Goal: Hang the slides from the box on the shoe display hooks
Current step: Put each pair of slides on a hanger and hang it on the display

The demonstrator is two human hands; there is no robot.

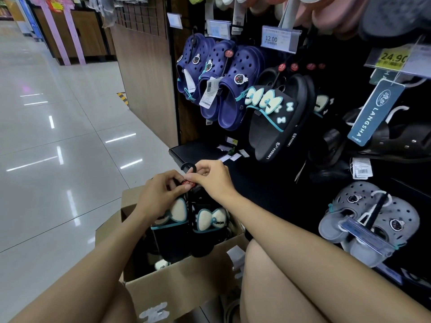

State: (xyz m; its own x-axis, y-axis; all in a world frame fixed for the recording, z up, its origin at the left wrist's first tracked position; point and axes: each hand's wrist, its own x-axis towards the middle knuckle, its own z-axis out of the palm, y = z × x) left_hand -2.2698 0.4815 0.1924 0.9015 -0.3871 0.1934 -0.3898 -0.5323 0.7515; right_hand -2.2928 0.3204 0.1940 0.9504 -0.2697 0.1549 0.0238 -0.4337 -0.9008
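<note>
Pair of black bow slides [186,220] held upright just above the open cardboard box [177,285], left hand [161,197] gripping the top of the pair, right hand [210,178] pinching its black hanger hook [187,167], matching slides [277,117] hanging on the rack well above the box.

The floor tiles [70,127] are glossy, the box [186,283] matt brown cardboard (plainly creased), the hanging black slides [277,127] smooth rubbery foam.
</note>
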